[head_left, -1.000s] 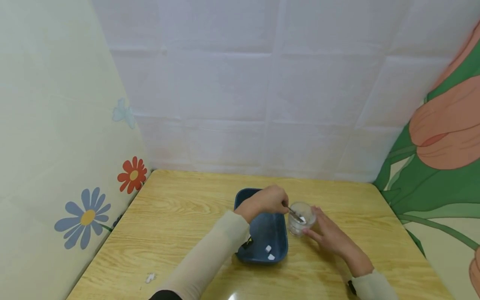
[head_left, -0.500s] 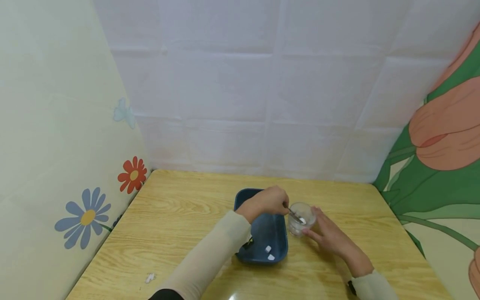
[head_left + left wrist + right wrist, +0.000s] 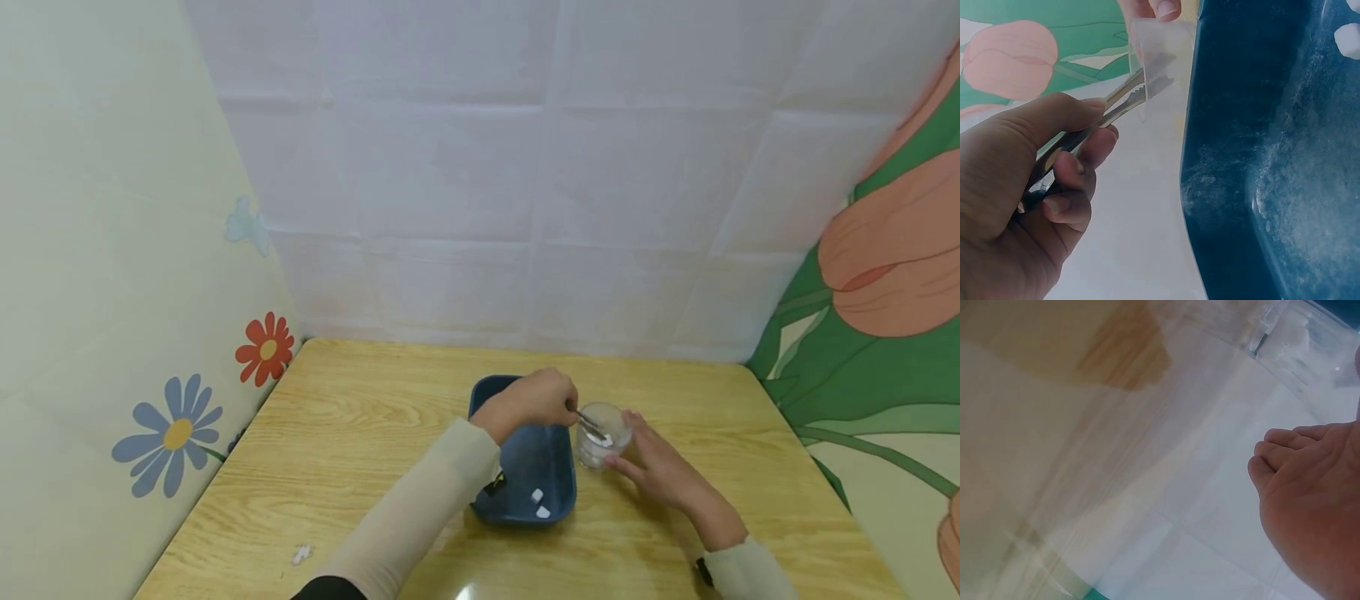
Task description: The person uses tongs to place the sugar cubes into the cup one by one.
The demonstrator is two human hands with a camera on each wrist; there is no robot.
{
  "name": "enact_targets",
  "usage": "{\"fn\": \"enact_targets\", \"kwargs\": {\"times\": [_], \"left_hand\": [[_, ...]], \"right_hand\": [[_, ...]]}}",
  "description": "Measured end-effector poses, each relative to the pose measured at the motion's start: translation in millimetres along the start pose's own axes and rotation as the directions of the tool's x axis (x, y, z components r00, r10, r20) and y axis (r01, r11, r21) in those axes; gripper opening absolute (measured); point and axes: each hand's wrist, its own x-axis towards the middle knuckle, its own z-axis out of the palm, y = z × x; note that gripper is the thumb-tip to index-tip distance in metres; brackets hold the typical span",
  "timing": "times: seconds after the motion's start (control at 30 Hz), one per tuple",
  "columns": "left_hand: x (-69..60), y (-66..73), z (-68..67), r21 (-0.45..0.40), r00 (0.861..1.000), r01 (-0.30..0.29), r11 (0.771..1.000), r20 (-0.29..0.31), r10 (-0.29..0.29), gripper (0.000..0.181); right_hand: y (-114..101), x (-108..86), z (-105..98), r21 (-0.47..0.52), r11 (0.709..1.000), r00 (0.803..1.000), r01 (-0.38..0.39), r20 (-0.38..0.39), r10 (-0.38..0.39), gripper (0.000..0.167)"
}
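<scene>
My left hand [image 3: 534, 402] pinches metal tongs [image 3: 1125, 103] between thumb and fingers, reaching across the tray. The serrated tips are inside a clear glass [image 3: 592, 460] and stand slightly apart in the left wrist view. White pieces show in the glass near the tips; whether the tongs grip one I cannot tell. With its thumb on the near side and fingers at the right, my right hand [image 3: 663, 477] holds the glass upright on the table. In the right wrist view, the glass is only partly seen. Two white cubes [image 3: 537, 496] lie in the blue tray [image 3: 525, 458].
The tray stands just left of the glass, partly covered by my left hand and sleeve. A small white patch [image 3: 302, 555] marks the wooden table [image 3: 375, 400] at the front left. A white sheet [image 3: 450, 208] hangs behind, with flower-printed cloth on both sides.
</scene>
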Motion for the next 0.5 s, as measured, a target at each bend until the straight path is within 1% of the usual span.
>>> {"fn": "enact_targets", "kwargs": {"times": [0.17, 0.33, 0.5], "left_hand": [[-4.7, -2.2, -4.6, -0.021, 1.000, -0.001, 1.000, -0.005, 0.001, 0.014], [-11.9, -5.4, -9.6, -0.048, 1.000, -0.018, 0.999, -0.022, 0.017, 0.015], [-18.2, -7.9, -15.4, -0.041, 0.998, -0.033, 0.999, -0.047, 0.031, 0.015]], "right_hand": [[-1, -0.1, 0, -0.009, 1.000, 1.000, -0.019, 0.008, 0.019, 0.087], [-1, 0.7, 1, -0.011, 1.000, 1.000, -0.023, 0.010, 0.023, 0.087], [-2, 1.2, 2, -0.016, 1.000, 1.000, -0.024, 0.014, 0.025, 0.087]]}}
